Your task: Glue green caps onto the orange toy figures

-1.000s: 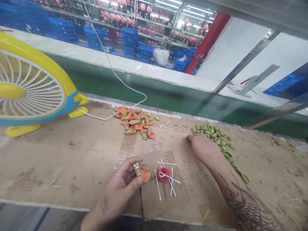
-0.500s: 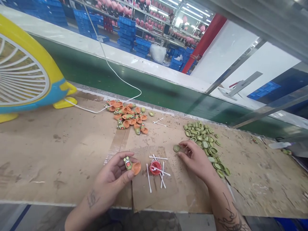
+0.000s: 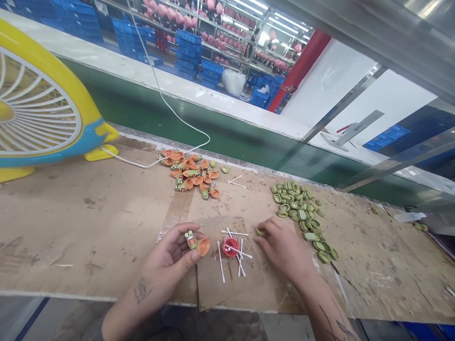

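My left hand (image 3: 174,258) is closed around a small green frog figurine (image 3: 191,239) with big eyes, a red patch and an orange bowl-shaped end. Thumb and fingers grip it left of a cardboard sheet. My right hand (image 3: 280,244) pinches a small green oval piece (image 3: 260,232) at its fingertips, partly hidden by the fingers. Between the hands, an open jar of red liquid (image 3: 231,246) sits on the cardboard sheet (image 3: 216,296). One cotton swab rests in the jar, and several cotton swabs (image 3: 221,263) lie around it.
A pile of orange-and-green figurines (image 3: 192,177) lies at the back, crossed by a white cord (image 3: 137,165). Green oval pieces (image 3: 302,215) are heaped to the right. A yellow fan (image 3: 81,102) stands at the left. Two loose swabs (image 3: 236,183) lie further back.
My right hand has come down and slightly left with the green oval piece, away from the heap. My left hand keeps the figurine in nearly the same place.
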Available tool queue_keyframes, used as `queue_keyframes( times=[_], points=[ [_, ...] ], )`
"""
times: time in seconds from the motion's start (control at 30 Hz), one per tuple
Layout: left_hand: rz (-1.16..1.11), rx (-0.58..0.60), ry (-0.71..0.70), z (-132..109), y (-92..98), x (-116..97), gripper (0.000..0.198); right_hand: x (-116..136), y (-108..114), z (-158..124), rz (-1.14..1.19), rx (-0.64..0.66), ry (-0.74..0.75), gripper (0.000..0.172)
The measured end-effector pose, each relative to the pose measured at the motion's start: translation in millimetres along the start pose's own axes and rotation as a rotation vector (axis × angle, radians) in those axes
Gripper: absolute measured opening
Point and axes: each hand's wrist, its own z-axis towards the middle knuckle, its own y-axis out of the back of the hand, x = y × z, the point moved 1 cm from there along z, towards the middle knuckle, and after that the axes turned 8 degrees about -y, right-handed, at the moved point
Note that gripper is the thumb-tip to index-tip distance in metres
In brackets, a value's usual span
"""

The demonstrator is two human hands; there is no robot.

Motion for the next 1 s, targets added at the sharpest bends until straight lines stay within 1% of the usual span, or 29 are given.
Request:
queue_keyframes(
  times=[0.13,0.23,0.33,0.47,0.53,0.6,0.67,0.77,0.83,0.9,1.0],
  points=[
    [0.0,-0.012,-0.022,-0.2,-2.7,-2.2,0.04,-3.4,1.4,-6.8,0.028,0.076,0.055,0.016],
    [-0.008,-0.01,-0.035,-0.5,-3.4,-2.7,0.039,-5.9,2.9,-6.0,0.027,0.087,0.063,0.022],
    [-0.014,-0.022,-0.042,-0.6,-3.3,-3.1,0.041,-6.4,4.2,-4.6,0.041,0.078,0.065,0.023],
    [-0.041,-0.03,-0.05,-0.4,-3.6,-4.7,0.042,-7.1,5.4,-6.0,0.066,0.043,0.068,0.022],
    [-0.042,-0.036,-0.064,-0.5,-3.4,-6.1,0.04,-7.0,7.1,-9.1,0.136,-0.013,0.08,0.02],
    [-0.032,-0.043,-0.068,-0.7,-3.1,-7.8,0.035,-3.7,10.2,-13.7,0.276,-0.101,0.1,0.016],
    [-0.038,-0.054,-0.077,-1.1,-3.0,-9.1,0.029,5.6,14.6,-19.1,0.425,-0.191,0.13,0.013],
    [-0.074,-0.072,-0.131,-1.7,-3.0,-10.1,0.028,33.8,22.8,-27.1,0.538,-0.256,0.225,0.009],
    [-0.089,-0.08,-0.173,-1.9,-2.8,-9.7,0.029,58.8,28.5,-31.4,0.568,-0.248,0.318,0.006],
    [-0.099,-0.083,-0.205,-2.1,-2.2,-8.7,0.029,83.1,32.2,-34.2,0.576,-0.229,0.413,0.009],
    [-0.117,-0.076,-0.23,-2.5,-1.0,-7.4,0.03,108.4,31.1,-35.1,0.557,-0.23,0.509,0.014]
  ],
)
